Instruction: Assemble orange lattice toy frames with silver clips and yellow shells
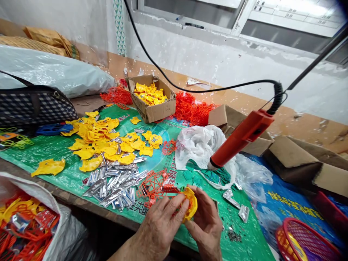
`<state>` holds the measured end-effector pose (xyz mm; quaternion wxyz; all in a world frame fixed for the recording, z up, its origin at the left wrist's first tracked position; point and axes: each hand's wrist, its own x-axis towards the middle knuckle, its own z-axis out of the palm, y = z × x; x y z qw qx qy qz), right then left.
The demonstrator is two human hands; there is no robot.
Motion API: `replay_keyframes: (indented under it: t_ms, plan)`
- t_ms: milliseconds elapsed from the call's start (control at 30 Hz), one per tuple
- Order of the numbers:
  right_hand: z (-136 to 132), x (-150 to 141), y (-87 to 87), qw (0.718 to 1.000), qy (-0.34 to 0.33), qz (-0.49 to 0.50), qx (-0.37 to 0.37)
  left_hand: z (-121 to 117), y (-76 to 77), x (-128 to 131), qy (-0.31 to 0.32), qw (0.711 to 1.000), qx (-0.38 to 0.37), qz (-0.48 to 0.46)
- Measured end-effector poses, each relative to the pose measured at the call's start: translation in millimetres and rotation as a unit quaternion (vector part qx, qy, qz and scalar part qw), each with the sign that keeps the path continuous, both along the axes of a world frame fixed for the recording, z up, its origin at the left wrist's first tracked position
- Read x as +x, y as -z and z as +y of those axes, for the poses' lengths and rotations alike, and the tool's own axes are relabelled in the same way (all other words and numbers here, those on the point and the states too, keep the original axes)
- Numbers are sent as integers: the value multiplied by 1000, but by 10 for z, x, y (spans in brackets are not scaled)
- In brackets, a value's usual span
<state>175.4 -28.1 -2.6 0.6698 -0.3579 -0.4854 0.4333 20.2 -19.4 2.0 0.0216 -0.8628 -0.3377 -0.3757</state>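
Observation:
Both hands meet around a yellow plastic part (pixel 191 205) with some orange-red showing inside it. My left hand (pixel 165 217) presses its fingers over the near face of the part. From the right, my right hand (pixel 205 219) curls its fingers and thumb round the edge. Just beyond the hands lies an orange-red lattice frame (pixel 154 185) on the green sheet. A pile of shiny silver pieces (pixel 116 185) is left of it, and behind that a heap of yellow plastic parts (pixel 103 139). An orange-red electric screwdriver (pixel 241 139) hangs above, right of the hands.
A cardboard box (pixel 160 110) of yellow parts stands at the back beside red-orange lattice pieces (pixel 194 108). A white sack (pixel 65 224) of parts is at the lower left. Small dark screws (pixel 234 235), a white cloth bag (pixel 198 143) and a pink basket (pixel 307 235) are on the right.

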Motion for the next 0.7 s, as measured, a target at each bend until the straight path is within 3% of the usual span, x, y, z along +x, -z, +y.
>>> replay_keyframes:
  t_ms: [100, 167, 233, 300, 367, 467, 533, 600, 700]
  plan:
    - [-10, 11, 18, 1000, 1, -16, -7, 6, -47, -18, 22, 999, -3, -26]
    - [15, 22, -10, 999, 0, -36, -12, 0, -153, -49, 51, 996, -45, -57]
    - [81, 18, -95, 997, 0, -81, -18, -8, -293, -87, 82, 982, -135, -102]
    - [182, -13, -235, 990, -8, -141, -21, -13, -411, -119, 98, 944, -264, -171]
    - [292, -74, -396, 982, -32, -184, -30, -14, -462, -139, 103, 867, -416, -255]
    - [410, -193, -569, 973, -95, -167, -127, -20, -424, -147, 112, 688, -601, -390]
    - [437, -264, -601, 961, -134, -127, -207, -27, -378, -143, 115, 582, -657, -466]
    - [432, -310, -580, 953, -143, -100, -247, -32, -351, -133, 114, 519, -675, -513]
    - [399, -329, -518, 954, -127, -97, -253, -29, -338, -112, 103, 480, -685, -539]
